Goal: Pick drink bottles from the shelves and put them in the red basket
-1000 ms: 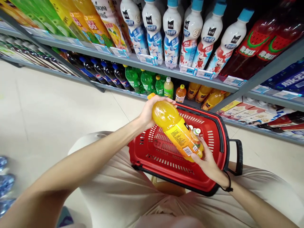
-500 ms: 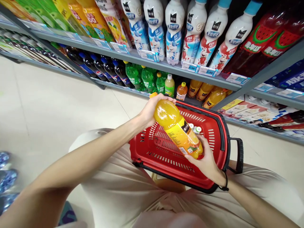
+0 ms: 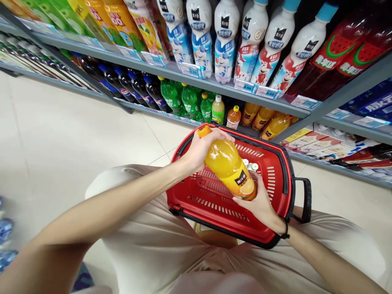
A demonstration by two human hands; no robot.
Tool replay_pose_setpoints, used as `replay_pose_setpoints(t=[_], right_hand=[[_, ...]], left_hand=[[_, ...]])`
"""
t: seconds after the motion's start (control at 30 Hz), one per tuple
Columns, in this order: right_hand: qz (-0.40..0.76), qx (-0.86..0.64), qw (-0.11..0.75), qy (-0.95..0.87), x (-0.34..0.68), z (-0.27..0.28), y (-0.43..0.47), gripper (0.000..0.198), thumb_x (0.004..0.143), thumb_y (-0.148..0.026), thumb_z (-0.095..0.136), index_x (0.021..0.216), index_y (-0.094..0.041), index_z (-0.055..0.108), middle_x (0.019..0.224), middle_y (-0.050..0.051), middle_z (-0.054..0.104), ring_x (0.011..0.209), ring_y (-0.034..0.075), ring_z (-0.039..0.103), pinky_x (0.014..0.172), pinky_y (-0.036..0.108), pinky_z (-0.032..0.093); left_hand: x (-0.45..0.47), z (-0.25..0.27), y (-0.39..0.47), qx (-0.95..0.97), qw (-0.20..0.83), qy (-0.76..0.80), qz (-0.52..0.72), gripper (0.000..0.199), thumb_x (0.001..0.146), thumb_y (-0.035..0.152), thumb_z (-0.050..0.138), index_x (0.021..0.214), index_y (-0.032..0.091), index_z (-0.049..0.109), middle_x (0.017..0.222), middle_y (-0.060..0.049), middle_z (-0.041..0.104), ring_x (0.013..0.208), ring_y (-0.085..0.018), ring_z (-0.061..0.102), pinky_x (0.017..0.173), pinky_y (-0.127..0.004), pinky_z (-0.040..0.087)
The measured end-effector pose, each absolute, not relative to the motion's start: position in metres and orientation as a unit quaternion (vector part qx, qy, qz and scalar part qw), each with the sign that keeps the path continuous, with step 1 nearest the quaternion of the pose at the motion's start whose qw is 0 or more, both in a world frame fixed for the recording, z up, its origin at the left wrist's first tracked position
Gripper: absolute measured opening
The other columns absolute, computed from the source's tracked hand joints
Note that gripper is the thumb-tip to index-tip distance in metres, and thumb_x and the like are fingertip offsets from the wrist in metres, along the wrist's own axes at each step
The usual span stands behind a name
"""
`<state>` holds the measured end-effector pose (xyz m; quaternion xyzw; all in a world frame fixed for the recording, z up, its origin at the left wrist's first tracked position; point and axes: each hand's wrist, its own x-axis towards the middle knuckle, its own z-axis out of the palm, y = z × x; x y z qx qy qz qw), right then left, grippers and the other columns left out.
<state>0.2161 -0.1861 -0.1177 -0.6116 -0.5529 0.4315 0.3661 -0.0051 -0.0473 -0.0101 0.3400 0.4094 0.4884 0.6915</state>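
A large bottle of orange juice point(image 3: 228, 163) with an orange cap lies slanted across the opening of a red shopping basket point(image 3: 211, 212). My left hand point(image 3: 203, 149) is closed round its neck, just below the cap. Round the base of the bottle my right hand point(image 3: 259, 200) is wrapped, with a black band on that wrist. Inside the basket, partly hidden behind the bottle, are a few small items with white tops point(image 3: 252, 166). The basket rests between my knees, its black handle point(image 3: 306, 200) hanging out at the right.
Ahead runs a grey shelf point(image 3: 220, 87) with milk drink bottles point(image 3: 225, 41) above and green soda bottles point(image 3: 171, 98), cola bottles point(image 3: 134, 87) and orange juice bottles point(image 3: 274, 125) below. Pale floor tiles point(image 3: 61, 134) lie to the left, with shrink-wrapped bottles point(image 3: 5, 230) at the edge.
Both hands have brought the juice bottle slightly lower over the basket at its cap end, and the bottle has turned so its label faces differently. The basket has barely shifted.
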Motion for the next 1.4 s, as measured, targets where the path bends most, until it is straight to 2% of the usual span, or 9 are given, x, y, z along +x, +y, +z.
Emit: replay_pose_setpoints(t=[0.1, 0.23, 0.33, 0.4, 0.53, 0.7, 0.93, 1.13, 1.4], right_hand=[[0.490, -0.575, 0.352, -0.552, 0.218, -0.116, -0.184, 0.102, 0.068, -0.042, 0.098, 0.153, -0.027, 0.042, 0.158, 0.015, 0.052, 0.145, 0.033, 0.053, 0.125, 0.055, 0.041], [0.588, -0.509, 0.373, -0.506, 0.225, -0.108, -0.176, 0.084, 0.072, -0.045, 0.096, 0.144, -0.030, 0.056, 0.153, 0.010, 0.059, 0.141, 0.030, 0.058, 0.121, 0.048, 0.046], [0.659, -0.498, 0.397, -0.400, 0.224, -0.103, -0.166, 0.054, 0.085, -0.065, 0.078, 0.124, -0.028, 0.072, 0.137, 0.008, 0.072, 0.136, 0.031, 0.062, 0.120, 0.048, 0.046], [0.712, -0.497, 0.396, -0.300, 0.218, -0.102, -0.159, 0.054, 0.090, -0.075, 0.063, 0.111, -0.027, 0.076, 0.125, 0.008, 0.078, 0.130, 0.033, 0.066, 0.116, 0.051, 0.050], [0.747, -0.507, 0.381, -0.201, 0.204, -0.106, -0.158, 0.048, 0.087, -0.069, 0.065, 0.104, -0.026, 0.073, 0.102, 0.007, 0.083, 0.108, 0.034, 0.076, 0.095, 0.052, 0.061], [0.868, -0.404, 0.224, -0.181, 0.202, -0.110, -0.173, 0.068, 0.089, -0.080, 0.044, 0.103, -0.019, 0.071, 0.085, 0.011, 0.080, 0.073, 0.031, 0.074, 0.064, 0.047, 0.061], [0.903, -0.341, 0.162, -0.203, 0.216, -0.105, -0.178, 0.108, 0.073, -0.105, 0.028, 0.117, -0.015, 0.068, 0.094, 0.019, 0.077, 0.075, 0.034, 0.072, 0.058, 0.047, 0.061], [0.903, -0.325, 0.159, -0.233, 0.220, -0.085, -0.172, 0.097, 0.074, -0.097, 0.039, 0.118, -0.015, 0.066, 0.111, 0.024, 0.075, 0.110, 0.043, 0.071, 0.070, 0.053, 0.063], [0.834, -0.361, 0.269, -0.318, 0.220, -0.071, -0.177, 0.099, 0.074, -0.098, 0.047, 0.123, -0.015, 0.068, 0.113, 0.021, 0.076, 0.108, 0.041, 0.073, 0.083, 0.055, 0.063]], left_hand=[[-0.006, 0.003, -0.059, 0.399, 0.692, 0.364, 0.479, 0.010, 0.071, 0.023, 0.069, 0.068, 0.017, 0.076, 0.081, -0.006, 0.077, 0.083, -0.024, 0.073, 0.082, -0.037, 0.060], [-0.016, 0.021, -0.062, 0.488, 0.688, 0.277, 0.461, 0.009, 0.071, 0.018, 0.072, 0.068, 0.017, 0.080, 0.076, -0.008, 0.076, 0.086, -0.026, 0.074, 0.085, -0.040, 0.060], [-0.023, 0.030, -0.059, 0.495, 0.696, 0.253, 0.454, 0.009, 0.071, 0.019, 0.072, 0.067, 0.019, 0.080, 0.076, -0.007, 0.076, 0.085, -0.027, 0.075, 0.085, -0.041, 0.061], [-0.024, 0.035, -0.057, 0.479, 0.707, 0.253, 0.454, 0.007, 0.068, 0.024, 0.074, 0.064, 0.020, 0.078, 0.071, -0.007, 0.074, 0.084, -0.029, 0.075, 0.088, -0.045, 0.061], [-0.022, 0.043, -0.060, 0.447, 0.708, 0.303, 0.455, 0.010, 0.066, 0.028, 0.074, 0.059, 0.021, 0.071, 0.067, -0.007, 0.068, 0.097, -0.038, 0.076, 0.091, -0.054, 0.060], [-0.022, 0.036, -0.059, 0.434, 0.728, 0.321, 0.422, 0.009, 0.065, 0.024, 0.069, 0.061, 0.019, 0.076, 0.072, -0.009, 0.070, 0.098, -0.037, 0.075, 0.090, -0.050, 0.060], [-0.023, 0.017, -0.034, 0.306, 0.756, 0.379, 0.438, 0.009, 0.067, 0.023, 0.062, 0.065, 0.016, 0.068, 0.079, -0.007, 0.070, 0.099, -0.032, 0.075, 0.096, -0.049, 0.060], [-0.027, 0.017, -0.022, 0.254, 0.755, 0.406, 0.448, 0.007, 0.066, 0.024, 0.065, 0.066, 0.018, 0.061, 0.075, -0.006, 0.069, 0.100, -0.033, 0.076, 0.098, -0.048, 0.060], [-0.028, 0.011, -0.018, 0.254, 0.739, 0.422, 0.459, 0.014, 0.069, 0.031, 0.068, 0.077, 0.020, 0.067, 0.094, -0.010, 0.079, 0.108, -0.033, 0.076, 0.098, -0.047, 0.062]])
